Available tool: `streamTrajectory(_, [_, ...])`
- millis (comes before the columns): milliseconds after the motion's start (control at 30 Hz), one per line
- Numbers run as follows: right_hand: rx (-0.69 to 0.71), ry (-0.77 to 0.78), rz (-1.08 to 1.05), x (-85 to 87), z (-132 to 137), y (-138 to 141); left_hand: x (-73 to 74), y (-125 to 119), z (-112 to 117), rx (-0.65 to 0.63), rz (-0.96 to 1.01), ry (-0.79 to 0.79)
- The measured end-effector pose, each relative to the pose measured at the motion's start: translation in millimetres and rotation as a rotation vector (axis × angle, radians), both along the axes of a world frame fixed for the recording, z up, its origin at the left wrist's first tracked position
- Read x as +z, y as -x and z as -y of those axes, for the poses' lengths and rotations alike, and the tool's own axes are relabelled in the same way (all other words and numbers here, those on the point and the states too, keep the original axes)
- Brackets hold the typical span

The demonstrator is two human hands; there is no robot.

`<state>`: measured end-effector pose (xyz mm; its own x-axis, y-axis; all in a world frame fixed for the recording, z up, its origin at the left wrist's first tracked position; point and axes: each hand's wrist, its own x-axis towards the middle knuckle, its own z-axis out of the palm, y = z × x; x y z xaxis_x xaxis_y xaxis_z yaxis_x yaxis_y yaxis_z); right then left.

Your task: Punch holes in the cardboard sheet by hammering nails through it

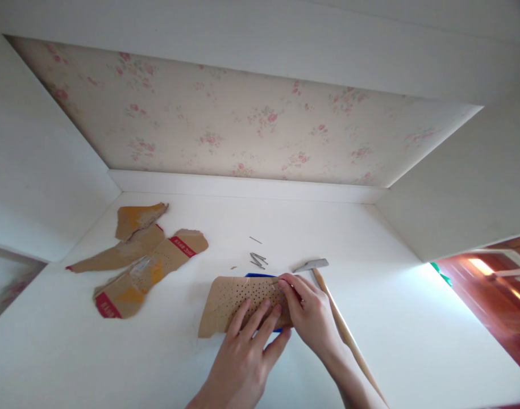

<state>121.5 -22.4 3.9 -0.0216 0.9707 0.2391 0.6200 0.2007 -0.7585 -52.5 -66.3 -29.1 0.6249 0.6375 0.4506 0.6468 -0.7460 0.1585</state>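
Note:
A brown cardboard piece (229, 298) full of small holes lies on the white surface (370, 272), over something blue (260, 276). My left hand (246, 352) rests flat on its near edge with the fingers spread, pressing it down. My right hand (308, 309) is pinched at the cardboard's far right corner, fingertips closed on something thin that I cannot make out. Beside my right wrist lies a hammer (328, 295) with a grey head and a long wooden handle.
Several loose nails (257, 259) lie just beyond the cardboard. Torn cardboard scraps (140, 261) with red print lie to the left. White walls enclose the surface on both sides, with floral wallpaper (242, 125) behind. The surface's edge drops off at the right.

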Motion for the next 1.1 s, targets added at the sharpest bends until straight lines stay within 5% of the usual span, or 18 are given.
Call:
streamTrajectory(167, [0.042,0.012,0.122,1.3,-0.8,1.7,2.4,1.0,-1.5,-0.007,0.020,0.013])
streamTrajectory(333, [0.052,0.006,0.126,2.0,-1.7,3.3,35.0,4.2,-10.8,-0.050,0.065,0.246])
streamTrajectory(533, [0.054,-0.007,0.053,1.5,-0.5,2.1,61.7,4.5,-47.2,0.133,0.256,0.432])
streamTrajectory(733, [0.108,-0.022,0.025,0.2,-0.2,-3.1,57.8,-11.5,-75.2,0.098,0.372,0.463])
streamTrajectory(1100, [0.045,-0.031,-0.012,-4.2,5.4,-6.9,37.6,-15.3,-77.2,-0.045,0.537,0.511])
